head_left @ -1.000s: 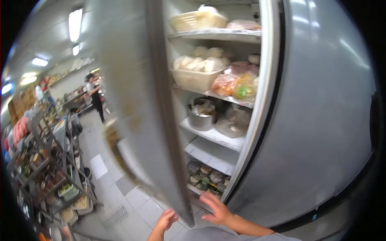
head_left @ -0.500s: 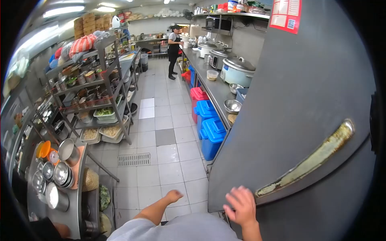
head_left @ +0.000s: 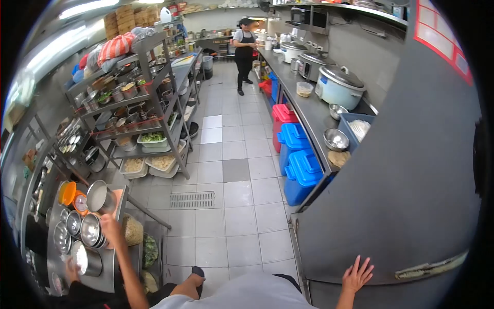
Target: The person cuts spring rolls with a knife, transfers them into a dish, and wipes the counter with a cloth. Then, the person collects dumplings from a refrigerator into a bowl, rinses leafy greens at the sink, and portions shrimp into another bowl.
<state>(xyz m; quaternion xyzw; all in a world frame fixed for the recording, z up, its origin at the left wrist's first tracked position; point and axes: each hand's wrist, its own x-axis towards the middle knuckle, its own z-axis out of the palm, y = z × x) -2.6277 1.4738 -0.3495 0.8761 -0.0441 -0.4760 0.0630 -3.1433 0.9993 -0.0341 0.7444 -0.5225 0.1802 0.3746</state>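
My right hand [head_left: 357, 275] rests with its fingers spread against the grey metal door [head_left: 381, 221], left of the door's worn, pale handle strip [head_left: 432, 267]. My left hand [head_left: 191, 283] hangs low beside my grey shirt, above the floor. Its fingers are not distinguishable, and a dark shoe [head_left: 197, 271] shows right by it. I cannot make out anything held in that hand.
At left, another person's hands [head_left: 109, 226] reach over a steel table with metal bowls [head_left: 91, 229] and a pot [head_left: 88, 261]. Blue bins [head_left: 303, 175] stand under the right counter. A co-worker [head_left: 244, 51] stands down the aisle. A floor drain [head_left: 192, 200] lies ahead.
My view has swung left and come closer to the door. My right hand has moved right and down onto it. My left hand has dropped back. Another person's arms have come in at lower left.
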